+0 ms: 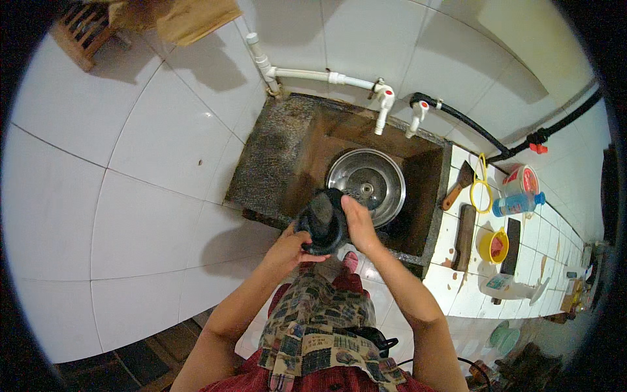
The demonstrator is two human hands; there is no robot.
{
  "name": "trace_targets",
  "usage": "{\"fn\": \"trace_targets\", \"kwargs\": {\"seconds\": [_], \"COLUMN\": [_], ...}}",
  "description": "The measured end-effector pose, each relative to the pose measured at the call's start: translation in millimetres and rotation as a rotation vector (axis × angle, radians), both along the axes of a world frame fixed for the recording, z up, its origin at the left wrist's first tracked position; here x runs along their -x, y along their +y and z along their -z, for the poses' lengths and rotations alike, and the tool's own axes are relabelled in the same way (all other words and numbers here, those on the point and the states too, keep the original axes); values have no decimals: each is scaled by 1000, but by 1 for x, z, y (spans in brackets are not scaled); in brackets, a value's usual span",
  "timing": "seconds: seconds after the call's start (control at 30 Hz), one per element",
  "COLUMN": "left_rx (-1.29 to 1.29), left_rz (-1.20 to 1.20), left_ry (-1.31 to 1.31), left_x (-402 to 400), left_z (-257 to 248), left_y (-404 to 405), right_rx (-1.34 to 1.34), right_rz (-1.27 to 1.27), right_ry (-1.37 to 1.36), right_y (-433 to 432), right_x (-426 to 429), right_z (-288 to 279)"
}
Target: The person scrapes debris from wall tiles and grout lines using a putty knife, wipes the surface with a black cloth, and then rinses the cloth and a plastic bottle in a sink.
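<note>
Both my hands hold a dark, rounded object (321, 223), which looks like a black shoe or bowl; its exact kind I cannot tell. My left hand (290, 249) grips its lower left side, fingers under the near edge. Against its right side lies my right hand (358, 221). The object is held over the near edge of a stone sink (267, 157). Inside the sink, just beyond my hands, stands a round stainless steel basin (399, 188) with water in it.
Two white taps (385, 110) with red-marked handles hang over the sink. On the tiled counter (441, 289) at right lie a wooden-handled scraper (458, 188), a yellow-rimmed strainer (481, 197), a blue bottle (517, 204), a yellow cup (494, 246) and a cleaver (512, 240).
</note>
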State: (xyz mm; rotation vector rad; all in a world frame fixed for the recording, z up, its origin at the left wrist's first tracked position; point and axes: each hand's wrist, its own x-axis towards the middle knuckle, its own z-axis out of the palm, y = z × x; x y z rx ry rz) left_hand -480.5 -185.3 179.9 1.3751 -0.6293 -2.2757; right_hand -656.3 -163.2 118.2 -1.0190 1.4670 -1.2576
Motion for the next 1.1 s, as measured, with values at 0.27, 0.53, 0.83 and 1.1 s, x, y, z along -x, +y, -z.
{"fn": "trace_targets", "kwargs": {"seconds": [0.27, 0.53, 0.83, 1.1], "left_rx": [-7, 168, -136, -142], "left_rz": [-478, -529, -757, -688], "left_ry": [32, -62, 127, 113], "left_x": [-46, -76, -72, -64], "left_z": [47, 85, 70, 65], "left_y": [-77, -168, -165, -129], "right_rx": [-165, -156, -67, 158], "right_rz": [20, 276, 602, 931], "right_ry": [-79, -443, -484, -816], "right_y": [22, 30, 68, 139], "right_x": [-50, 7, 56, 99], "right_z": [-11, -2, -15, -42]}}
